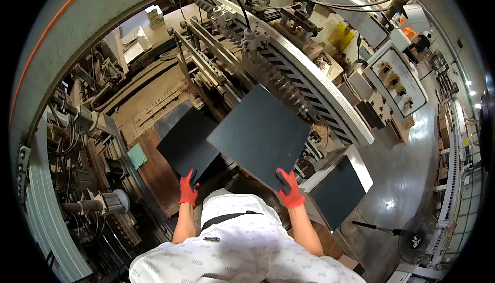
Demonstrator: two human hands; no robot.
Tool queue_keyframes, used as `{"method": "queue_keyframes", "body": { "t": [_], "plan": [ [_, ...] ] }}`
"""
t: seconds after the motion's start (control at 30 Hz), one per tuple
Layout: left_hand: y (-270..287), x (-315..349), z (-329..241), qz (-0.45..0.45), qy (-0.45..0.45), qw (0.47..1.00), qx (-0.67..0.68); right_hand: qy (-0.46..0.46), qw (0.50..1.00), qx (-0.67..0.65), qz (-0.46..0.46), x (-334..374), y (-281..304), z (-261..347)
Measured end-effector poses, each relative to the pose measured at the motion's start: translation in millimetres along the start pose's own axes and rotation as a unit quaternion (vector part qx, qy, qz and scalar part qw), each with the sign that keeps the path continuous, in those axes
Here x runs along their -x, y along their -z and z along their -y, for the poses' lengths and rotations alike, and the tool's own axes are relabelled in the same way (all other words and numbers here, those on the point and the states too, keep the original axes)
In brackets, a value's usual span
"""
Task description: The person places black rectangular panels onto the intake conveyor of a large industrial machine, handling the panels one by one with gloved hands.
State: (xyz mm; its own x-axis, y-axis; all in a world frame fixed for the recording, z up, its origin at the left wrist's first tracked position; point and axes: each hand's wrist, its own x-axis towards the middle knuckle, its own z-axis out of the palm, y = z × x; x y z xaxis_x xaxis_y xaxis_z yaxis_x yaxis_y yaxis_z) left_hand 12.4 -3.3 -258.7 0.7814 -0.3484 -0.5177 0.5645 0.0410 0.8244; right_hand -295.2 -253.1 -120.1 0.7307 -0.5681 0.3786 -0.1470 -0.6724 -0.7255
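My right hand [290,188], in a red glove with black palm and fingertips, grips the near edge of a square dark panel [260,133]. That panel is held up at a slant, its far side reaching toward the machine. My left hand [189,188], gloved the same way, is at the near corner of another dark panel [188,143]. Its thumb lies against the panel, and the other fingers are partly hidden. This second panel sits tilted above a brown board [153,167], with a greyish panel [174,118] partly covered behind it.
A drilling machine row [289,77] runs diagonally ahead, beside a long pale rail [319,71]. At right another dark panel [337,193] rests on a white-edged support. A control box [396,81] and floor fan [415,240] stand farther right. Cylinders and hoses crowd the left.
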Motion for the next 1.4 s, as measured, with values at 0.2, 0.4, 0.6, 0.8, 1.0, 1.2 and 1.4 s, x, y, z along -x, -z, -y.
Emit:
{"method": "queue_keyframes", "body": {
  "t": [0.2,0.4,0.6,0.8,1.0,1.2,1.4],
  "plan": [
    [-83,28,-56,0.076,-0.012,0.995,-0.056,-0.328,0.759,-0.540,-0.154,75,30,39],
    [-203,37,-69,0.136,0.023,0.990,-0.035,-0.313,0.738,-0.557,-0.217,112,31,41],
    [-253,-28,13,0.197,-0.207,0.954,-0.094,-0.295,0.729,-0.545,-0.291,131,45,54],
    [-296,-46,-35,0.100,0.006,0.982,0.162,-0.325,0.742,-0.490,-0.323,174,69,55],
    [-292,-16,-60,0.100,0.018,0.991,0.090,-0.347,0.747,-0.454,-0.339,226,75,19],
    [-323,-49,-41,0.024,-0.146,0.986,0.070,-0.345,0.766,-0.422,-0.340,197,100,34],
    [-335,-51,-41,0.026,-0.152,0.977,0.146,-0.250,0.807,-0.436,-0.310,237,98,-2]
  ]
}}
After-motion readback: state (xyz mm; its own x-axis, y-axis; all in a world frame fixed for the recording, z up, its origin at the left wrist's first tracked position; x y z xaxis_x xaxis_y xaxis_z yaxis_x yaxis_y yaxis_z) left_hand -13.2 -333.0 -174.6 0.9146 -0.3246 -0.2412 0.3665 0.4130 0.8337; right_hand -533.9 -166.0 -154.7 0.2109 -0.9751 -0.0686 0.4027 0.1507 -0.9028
